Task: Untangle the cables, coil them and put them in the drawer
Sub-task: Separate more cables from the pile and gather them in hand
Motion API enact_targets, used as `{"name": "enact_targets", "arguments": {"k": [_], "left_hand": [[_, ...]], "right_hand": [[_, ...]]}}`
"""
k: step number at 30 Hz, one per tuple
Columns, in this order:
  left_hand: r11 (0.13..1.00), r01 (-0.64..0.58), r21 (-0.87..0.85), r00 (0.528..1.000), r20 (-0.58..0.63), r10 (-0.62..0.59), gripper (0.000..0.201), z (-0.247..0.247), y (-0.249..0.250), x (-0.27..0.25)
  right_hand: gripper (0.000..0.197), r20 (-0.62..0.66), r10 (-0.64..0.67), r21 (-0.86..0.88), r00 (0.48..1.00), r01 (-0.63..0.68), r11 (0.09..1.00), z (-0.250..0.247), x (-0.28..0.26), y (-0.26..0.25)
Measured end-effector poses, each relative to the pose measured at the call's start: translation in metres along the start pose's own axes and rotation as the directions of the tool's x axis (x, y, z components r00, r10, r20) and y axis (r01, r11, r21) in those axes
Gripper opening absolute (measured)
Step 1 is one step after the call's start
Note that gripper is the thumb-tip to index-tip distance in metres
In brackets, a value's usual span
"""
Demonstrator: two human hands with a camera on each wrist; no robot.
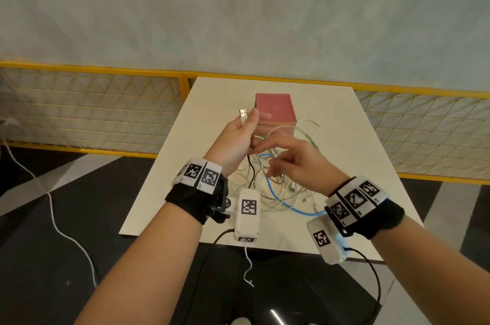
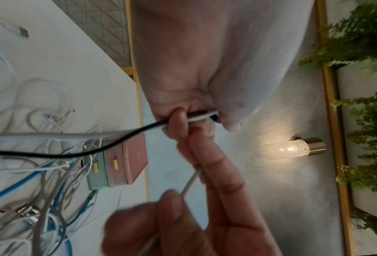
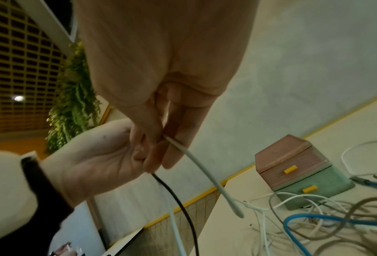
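Item: white cable (image 3: 201, 170), pinched by right hand (image 1: 294, 159), running down into tangle (image 1: 267, 187) on desk (image 1: 344, 139). Left hand (image 1: 236, 139) clenches USB end (image 1: 242, 113) above, black cable (image 2: 73, 153) too.

A white worktop (image 1: 331, 123) carries a small pink-and-green drawer box (image 1: 275, 110) toward its far side and, just before it, a tangle of white, grey, black and blue cables (image 1: 275, 189).

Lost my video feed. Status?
Left hand grips USB cable end plus black cable. Right hand pinches white cable. Tangle uncoiled; drawers shut.
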State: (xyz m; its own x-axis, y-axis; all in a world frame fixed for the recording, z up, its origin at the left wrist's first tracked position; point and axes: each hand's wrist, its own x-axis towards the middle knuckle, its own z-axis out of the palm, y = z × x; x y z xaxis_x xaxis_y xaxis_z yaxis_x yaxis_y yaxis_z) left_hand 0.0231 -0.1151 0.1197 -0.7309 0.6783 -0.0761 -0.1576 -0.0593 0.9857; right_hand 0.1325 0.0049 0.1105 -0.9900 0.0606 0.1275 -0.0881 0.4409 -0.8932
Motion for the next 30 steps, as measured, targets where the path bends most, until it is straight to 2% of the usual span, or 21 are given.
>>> {"name": "enact_targets", "arguments": {"k": [3, 6, 11, 14, 19, 21, 24, 26, 30], "left_hand": [[0.998, 0.022, 0.059, 0.995, 0.095, -0.028, 0.041, 0.000, 0.002, -0.003], [0.983, 0.031, 0.182, 0.990, 0.129, -0.055, 0.038, 0.003, 0.002, -0.004], [0.999, -0.033, 0.004, 0.999, -0.001, 0.033, 0.031, 0.006, 0.005, -0.002], [0.995, -0.097, -0.010, 0.993, -0.067, 0.096, 0.022, 0.005, 0.012, -0.002], [0.981, -0.188, -0.050, 0.978, -0.100, 0.183, 0.029, 0.008, 0.015, -0.001], [0.964, -0.248, -0.100, 0.965, -0.108, 0.238, 0.027, 0.009, 0.015, 0.000], [0.940, -0.236, -0.245, 0.972, -0.057, 0.229, 0.022, 0.010, 0.019, 0.000], [0.931, -0.202, -0.305, 0.979, -0.032, 0.202, 0.024, 0.009, 0.024, -0.001], [0.912, -0.283, -0.296, 0.959, -0.115, 0.260, 0.023, 0.000, 0.045, -0.002]], "right_hand": [[0.029, 0.071, 0.053, -0.081, 0.996, -0.047, 0.996, -0.004, -0.008, 0.001], [0.023, 0.092, 0.013, -0.105, 0.996, -0.004, 0.994, -0.001, -0.013, 0.002], [0.025, 0.123, 0.029, -0.144, 0.992, -0.011, 0.990, 0.001, -0.019, 0.006], [0.024, 0.146, 0.066, -0.163, 0.987, -0.042, 0.986, 0.002, -0.025, 0.010], [0.008, 0.097, 0.043, 0.000, 0.994, -0.043, 0.999, 0.004, -0.028, 0.010], [0.010, 0.088, 0.050, 0.038, 0.995, -0.054, 0.998, 0.005, -0.029, 0.012], [0.022, 0.100, 0.062, -0.015, 0.993, -0.061, 0.998, 0.005, -0.029, 0.018], [0.022, 0.117, 0.085, -0.056, 0.990, -0.079, 0.995, 0.004, -0.029, 0.022], [0.026, 0.110, 0.110, -0.168, 0.988, -0.090, 0.982, 0.000, -0.031, 0.039]]}}
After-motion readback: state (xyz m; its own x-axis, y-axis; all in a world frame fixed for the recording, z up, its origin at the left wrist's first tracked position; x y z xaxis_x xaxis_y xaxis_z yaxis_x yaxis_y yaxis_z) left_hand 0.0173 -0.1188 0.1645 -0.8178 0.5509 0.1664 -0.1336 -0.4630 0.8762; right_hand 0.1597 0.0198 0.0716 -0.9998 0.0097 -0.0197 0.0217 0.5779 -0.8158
